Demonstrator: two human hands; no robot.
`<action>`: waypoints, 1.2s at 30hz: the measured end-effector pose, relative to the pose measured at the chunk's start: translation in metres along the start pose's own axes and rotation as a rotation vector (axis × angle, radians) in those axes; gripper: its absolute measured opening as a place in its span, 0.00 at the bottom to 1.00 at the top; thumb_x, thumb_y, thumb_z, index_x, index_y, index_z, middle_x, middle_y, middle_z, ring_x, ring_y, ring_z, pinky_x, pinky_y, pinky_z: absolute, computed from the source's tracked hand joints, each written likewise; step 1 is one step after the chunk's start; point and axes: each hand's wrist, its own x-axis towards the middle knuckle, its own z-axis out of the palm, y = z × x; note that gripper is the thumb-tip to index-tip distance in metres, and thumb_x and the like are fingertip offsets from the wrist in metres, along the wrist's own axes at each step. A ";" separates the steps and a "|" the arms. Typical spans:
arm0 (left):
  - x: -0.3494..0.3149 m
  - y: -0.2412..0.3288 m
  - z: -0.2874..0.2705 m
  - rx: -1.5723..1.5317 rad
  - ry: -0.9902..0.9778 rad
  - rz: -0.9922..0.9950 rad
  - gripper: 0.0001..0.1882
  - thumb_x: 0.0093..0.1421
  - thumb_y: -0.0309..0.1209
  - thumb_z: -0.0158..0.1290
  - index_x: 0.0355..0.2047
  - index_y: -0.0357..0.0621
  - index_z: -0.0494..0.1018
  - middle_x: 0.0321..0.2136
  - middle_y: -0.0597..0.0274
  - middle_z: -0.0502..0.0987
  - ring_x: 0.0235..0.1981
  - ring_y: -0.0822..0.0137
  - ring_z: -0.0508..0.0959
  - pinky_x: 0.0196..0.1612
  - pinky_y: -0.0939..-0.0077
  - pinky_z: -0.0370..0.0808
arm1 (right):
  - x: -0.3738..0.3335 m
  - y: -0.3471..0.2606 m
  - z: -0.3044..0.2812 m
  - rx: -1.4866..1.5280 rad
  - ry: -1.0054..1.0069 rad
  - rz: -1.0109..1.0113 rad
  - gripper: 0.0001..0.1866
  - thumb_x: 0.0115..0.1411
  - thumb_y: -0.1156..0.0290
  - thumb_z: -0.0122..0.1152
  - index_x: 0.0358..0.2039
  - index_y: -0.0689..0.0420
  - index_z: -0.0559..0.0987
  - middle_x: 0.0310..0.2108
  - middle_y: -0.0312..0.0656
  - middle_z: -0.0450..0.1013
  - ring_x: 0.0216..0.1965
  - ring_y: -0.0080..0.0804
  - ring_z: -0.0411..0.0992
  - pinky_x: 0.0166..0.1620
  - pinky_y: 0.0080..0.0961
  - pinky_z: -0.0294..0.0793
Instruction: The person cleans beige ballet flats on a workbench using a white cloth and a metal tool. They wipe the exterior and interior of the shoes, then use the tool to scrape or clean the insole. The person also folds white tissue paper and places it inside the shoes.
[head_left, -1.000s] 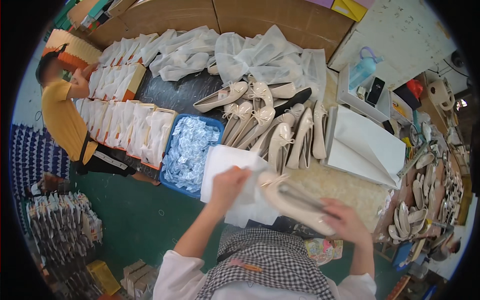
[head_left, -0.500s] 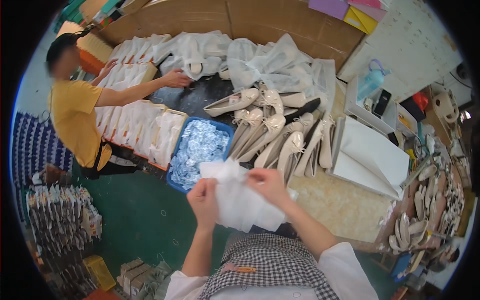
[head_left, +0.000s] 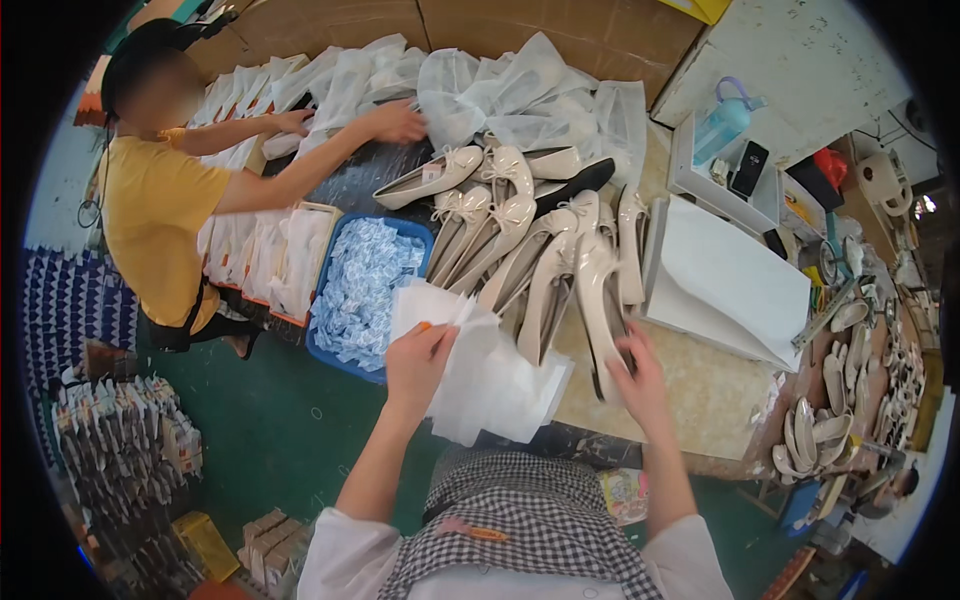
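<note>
My left hand pinches the top of a thin white translucent bag, which hangs slack in front of me beside the blue basket. On the right, my right hand has its thumb and fingers at the heel end of a glossy beige flat shoe with a dark sole edge; the shoe is slightly blurred. It stands at the near right of a pile of beige bow flats. A black-soled shoe lies among them.
A blue basket holds many small blue-and-white packets. Across the table, a co-worker in a yellow shirt reaches toward white-wrapped shoes. Translucent bags lie behind the pile. A stack of white sheets and an organiser tray stand right.
My right hand has left the white bag and moved right to a beige shoe. My left hand still holds the bag. The co-worker's hands have moved rightward, and my view has shifted.
</note>
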 end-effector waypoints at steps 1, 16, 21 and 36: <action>0.004 -0.005 0.004 0.029 -0.012 0.032 0.04 0.54 0.29 0.56 0.28 0.41 0.77 0.16 0.60 0.70 0.15 0.62 0.69 0.19 0.71 0.64 | -0.019 -0.039 -0.021 -0.069 -0.139 0.029 0.11 0.50 0.75 0.62 0.35 0.58 0.75 0.48 0.52 0.69 0.53 0.46 0.67 0.48 0.30 0.69; 0.005 0.013 -0.102 -0.296 0.538 -0.162 0.13 0.56 0.20 0.49 0.16 0.34 0.63 0.14 0.72 0.60 0.20 0.80 0.59 0.22 0.82 0.55 | 0.089 -0.179 0.195 0.726 -0.476 -0.268 0.14 0.53 0.66 0.62 0.36 0.63 0.77 0.29 0.41 0.76 0.30 0.22 0.73 0.36 0.25 0.73; -0.012 -0.010 -0.071 -0.459 0.476 -0.305 0.09 0.56 0.22 0.52 0.20 0.32 0.68 0.16 0.71 0.64 0.20 0.82 0.61 0.23 0.84 0.58 | 0.042 -0.076 0.131 0.411 -0.251 0.042 0.10 0.51 0.74 0.62 0.34 0.65 0.77 0.29 0.39 0.77 0.35 0.26 0.75 0.43 0.21 0.72; 0.021 -0.011 0.004 -0.033 -0.009 0.159 0.07 0.54 0.33 0.57 0.25 0.43 0.76 0.16 0.59 0.70 0.14 0.61 0.70 0.19 0.69 0.65 | -0.029 -0.093 -0.010 -0.186 -0.699 0.003 0.29 0.54 0.76 0.54 0.58 0.58 0.65 0.58 0.49 0.60 0.58 0.39 0.59 0.60 0.26 0.56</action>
